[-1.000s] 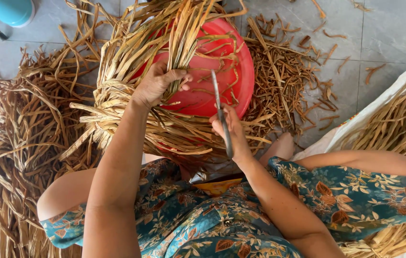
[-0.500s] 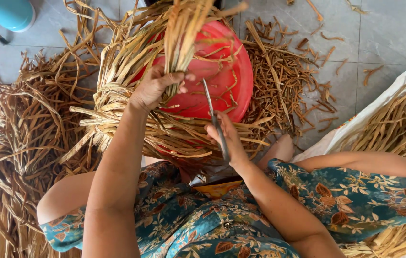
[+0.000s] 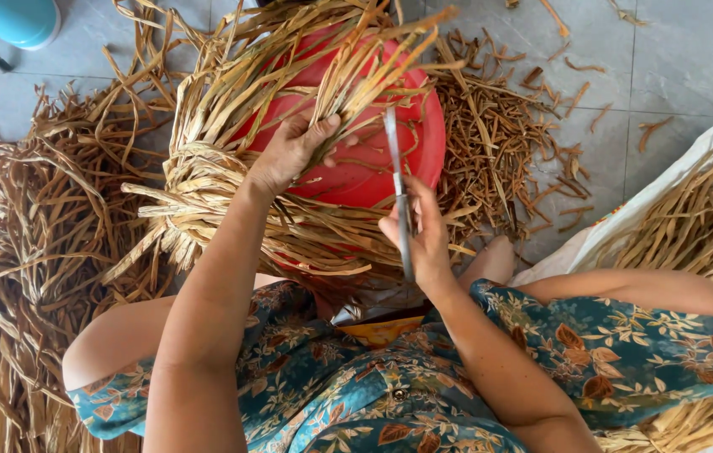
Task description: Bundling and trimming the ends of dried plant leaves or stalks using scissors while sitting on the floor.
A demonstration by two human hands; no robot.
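My left hand [image 3: 287, 153] grips a bundle of dry tan leaf strips [image 3: 356, 67] and holds it up over a red plastic basin [image 3: 373, 164]. My right hand [image 3: 420, 235] holds a pair of metal scissors [image 3: 399, 195], blades pointing up toward the bundle's strips. More cut strips [image 3: 205, 197] hang over the basin's near rim. My lap in a blue floral dress [image 3: 356, 386] lies just below both hands.
A big heap of dry strips [image 3: 37, 252] lies at the left on the grey tiled floor [image 3: 675, 59]. Short brown trimmings [image 3: 507, 151] are scattered right of the basin. A white sack with more strips [image 3: 692, 218] sits at the right. A blue container [image 3: 16, 18] stands top left.
My right hand has raised the scissors and turned the blades up toward the bundle. My left hand keeps its hold on the strips, shifted slightly.
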